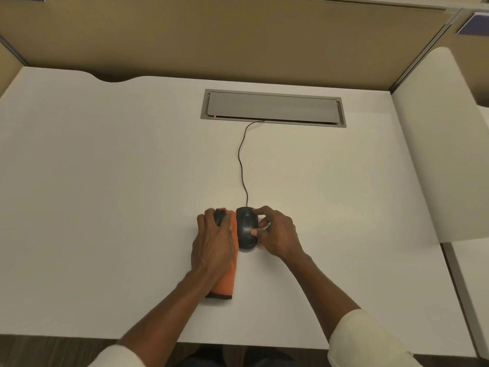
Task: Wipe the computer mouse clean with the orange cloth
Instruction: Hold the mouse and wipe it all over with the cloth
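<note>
While the black computer mouse (pixel 246 228) lies flat on the white counter (pixel 105 181), near the front edge and a little right of the middle, it is gripped from its right side by the right hand (pixel 275 233). The thumb is pressed on the mouse's top near the rear, and the fingers (pixel 260 211) are curled around its far right edge, so the hand is closed loosely on the mouse. Its black cable (pixel 242 160) is led away across the counter toward the far side and is passed under the grey cable hatch (pixel 272 107) set into the surface, where a small red light is seen at the left end.

Just left of the mouse, and touching its left side, the orange cloth (pixel 226 276) is laid folded in a long strip running from near to far. It is pressed flat under the left hand (pixel 213 247), whose palm is spread over the strip with the fingertips bent down at the far end; whether the cloth is actually pinched cannot be told. A dark border is shown at the cloth's near end, and a dark patch under the fingertips at the far end.

White sleeves are seen on both forearms. Tan partition walls (pixel 238 43) are stood behind and beside the counter.
</note>
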`<state>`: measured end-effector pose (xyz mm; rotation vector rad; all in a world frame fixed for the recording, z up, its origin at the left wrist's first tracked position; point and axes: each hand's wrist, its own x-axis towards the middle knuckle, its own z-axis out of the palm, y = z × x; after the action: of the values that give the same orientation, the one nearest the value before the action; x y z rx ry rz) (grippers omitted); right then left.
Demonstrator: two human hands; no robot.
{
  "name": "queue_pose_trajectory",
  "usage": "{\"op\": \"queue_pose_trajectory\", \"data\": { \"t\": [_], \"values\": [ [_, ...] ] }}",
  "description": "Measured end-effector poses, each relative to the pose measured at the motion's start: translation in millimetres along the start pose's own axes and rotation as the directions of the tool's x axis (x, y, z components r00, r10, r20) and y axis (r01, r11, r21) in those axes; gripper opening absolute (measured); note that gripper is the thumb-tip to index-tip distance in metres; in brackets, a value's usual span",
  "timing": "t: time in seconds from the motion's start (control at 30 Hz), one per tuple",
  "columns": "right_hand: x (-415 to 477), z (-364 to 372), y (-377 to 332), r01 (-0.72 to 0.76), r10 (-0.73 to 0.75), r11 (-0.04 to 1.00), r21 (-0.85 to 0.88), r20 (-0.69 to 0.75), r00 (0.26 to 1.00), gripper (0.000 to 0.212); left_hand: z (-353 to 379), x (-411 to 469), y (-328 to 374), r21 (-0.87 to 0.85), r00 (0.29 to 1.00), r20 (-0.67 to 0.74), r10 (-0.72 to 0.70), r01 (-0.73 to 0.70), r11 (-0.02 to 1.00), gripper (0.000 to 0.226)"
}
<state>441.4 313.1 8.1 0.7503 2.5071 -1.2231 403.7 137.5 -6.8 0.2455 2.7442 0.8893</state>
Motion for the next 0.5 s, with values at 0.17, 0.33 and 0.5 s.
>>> {"op": "queue_pose_trajectory", "data": {
  "t": [0.17,0.33,0.5],
  "values": [
    [0,0,-1,0.007,-0.007,1.000,-0.004,0.006,1.000,0.048,-2,50,6,0.319,0.969,0.071,0.236,-0.246,0.915,0.050],
    [0,0,-1,0.009,-0.009,1.000,-0.029,-0.002,1.000,0.049,0,69,9,0.413,0.943,0.139,0.301,-0.332,0.848,0.052],
    [-1,1,0,0.000,0.000,1.000,-0.011,-0.008,1.000,0.048,-3,36,0,0.232,0.945,0.080,0.316,-0.326,0.916,0.066]
  ]
}}
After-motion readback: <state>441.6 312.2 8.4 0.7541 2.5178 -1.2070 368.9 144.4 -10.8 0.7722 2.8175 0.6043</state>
